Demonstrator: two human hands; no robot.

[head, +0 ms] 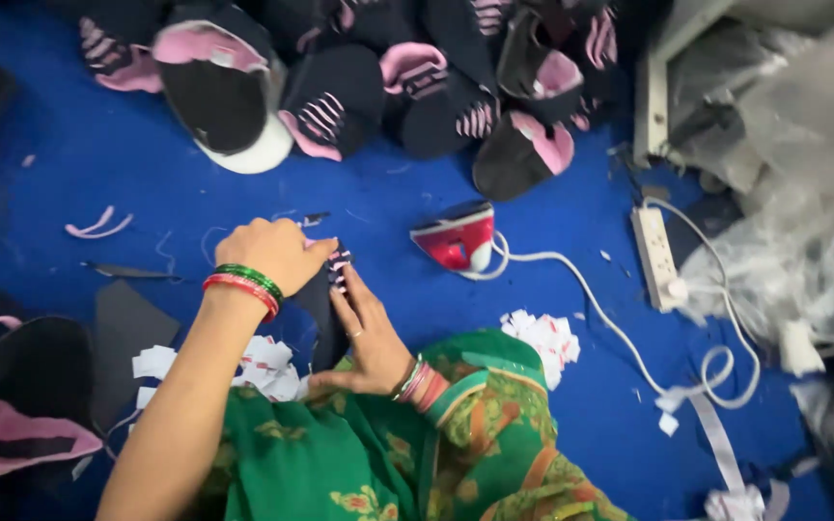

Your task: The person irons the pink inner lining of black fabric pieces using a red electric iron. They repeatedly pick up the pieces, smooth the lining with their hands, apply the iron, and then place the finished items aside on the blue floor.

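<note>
Pressing down, the left hand (277, 253) is closed over a black shoe upper (325, 299), apparently pinned to the blue mat (436, 299); right hand (371, 333), fingers together, is laid flat alongside, steadying it.

Blue work surface strewn with shoe parts, scraps and a small iron

A heap of black-and-pink uppers (359, 87) fills the far edge of the blue cloth (69, 174); one near the heap's left shows a white sole (253, 150). A red-and-white iron (456, 239) sits just below the heap, its white cord (591, 299) trailing right toward a white power strip (656, 256). Crumpled clear plastic (793, 193) is piled at the right edge. White paper scraps (544, 336) lie near the green garment (417, 444), more scraps (258, 365) left of it. A pink strip (98, 227) lies at left, another upper (12, 405) at lower left.
</note>
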